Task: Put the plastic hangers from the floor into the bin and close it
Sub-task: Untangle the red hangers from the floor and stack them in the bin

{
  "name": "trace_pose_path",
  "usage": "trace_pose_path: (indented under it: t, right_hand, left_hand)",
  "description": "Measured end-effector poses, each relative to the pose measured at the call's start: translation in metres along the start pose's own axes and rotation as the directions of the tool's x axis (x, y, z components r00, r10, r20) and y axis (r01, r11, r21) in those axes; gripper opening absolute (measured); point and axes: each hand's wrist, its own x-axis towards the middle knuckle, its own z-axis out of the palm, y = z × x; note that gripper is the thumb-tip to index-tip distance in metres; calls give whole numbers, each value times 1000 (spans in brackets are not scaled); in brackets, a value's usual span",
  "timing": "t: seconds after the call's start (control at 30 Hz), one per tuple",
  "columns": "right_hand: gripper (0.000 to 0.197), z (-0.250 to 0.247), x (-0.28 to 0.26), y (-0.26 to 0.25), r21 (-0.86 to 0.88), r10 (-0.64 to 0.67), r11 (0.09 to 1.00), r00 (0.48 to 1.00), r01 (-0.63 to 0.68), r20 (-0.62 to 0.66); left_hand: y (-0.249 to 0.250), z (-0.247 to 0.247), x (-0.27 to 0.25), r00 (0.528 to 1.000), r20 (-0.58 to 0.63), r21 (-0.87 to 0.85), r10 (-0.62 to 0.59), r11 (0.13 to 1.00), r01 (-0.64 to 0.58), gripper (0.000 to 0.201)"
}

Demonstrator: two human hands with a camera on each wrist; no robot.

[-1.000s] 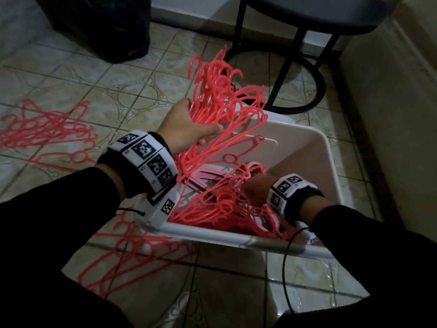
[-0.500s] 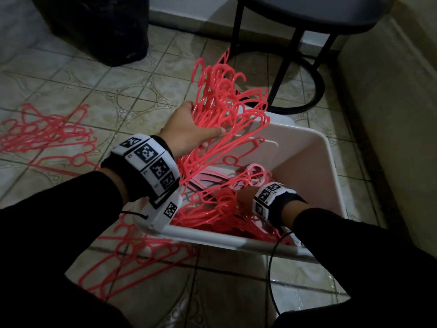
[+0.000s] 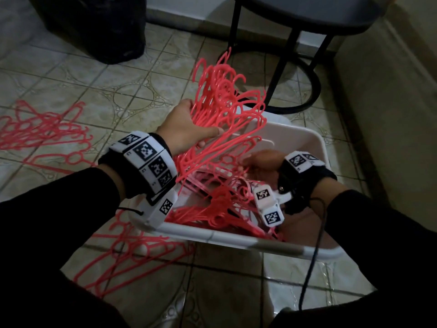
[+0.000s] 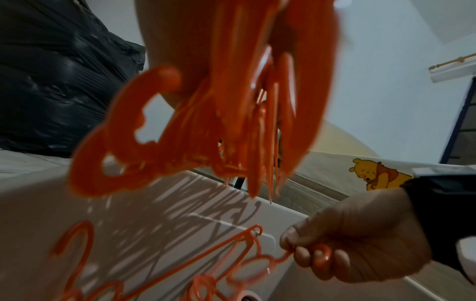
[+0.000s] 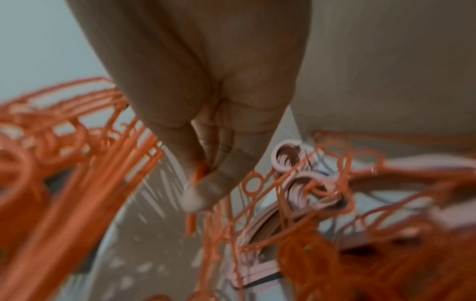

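Left hand (image 3: 189,131) grips a thick bundle of red hangers (image 3: 227,102) at the shoulders; hooks point up and away, lower ends reach down into the white bin (image 3: 236,240). Right hand (image 3: 262,162), inside the bin, pinches the hook of a single red hanger (image 4: 319,254) between thumb and fingertips; the wrist view confirms the fingers are curled on it. A tangled layer of red hangers, with some pale pink hangers (image 5: 288,154) under it, already lies in the bin.

Progress, judged: partway. Two loose piles of hangers remain on the tiled floor, one far left (image 3: 45,131), one just beside the bin's near-left corner (image 3: 127,252). No lid is visible; closing not yet done.
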Motion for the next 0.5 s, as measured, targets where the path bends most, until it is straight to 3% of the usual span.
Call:
trace_pose_path:
  t: [0.07, 0.17, 0.33, 0.43, 0.5]
  right_hand:
    - [9, -2, -2, -4, 78, 24, 997, 999, -28, 44]
    - [18, -4, -8, -9, 53, 52, 997, 996, -56, 69]
    - [23, -11, -33, -36, 193, -121, 976, 986, 98, 112]
    - [19, -16, -48, -48, -48, -228, 970, 958, 240, 175]
    - [14, -18, -53, -52, -355, -367, 840, 911, 411, 187]
  left_hand:
    - [0, 1, -1, 1000, 3, 4, 6, 1000, -6, 56]
    - [-1, 2, -2, 1000, 10, -4, 17, 1000, -17, 58]
    - [2, -1, -1, 1000, 11, -8, 12, 1000, -11, 56]
    - [5, -5, -1, 999, 34, -16, 10, 1000, -10, 57]
    - [6, -8, -1, 998, 58, 17, 4, 1000, -5, 56]
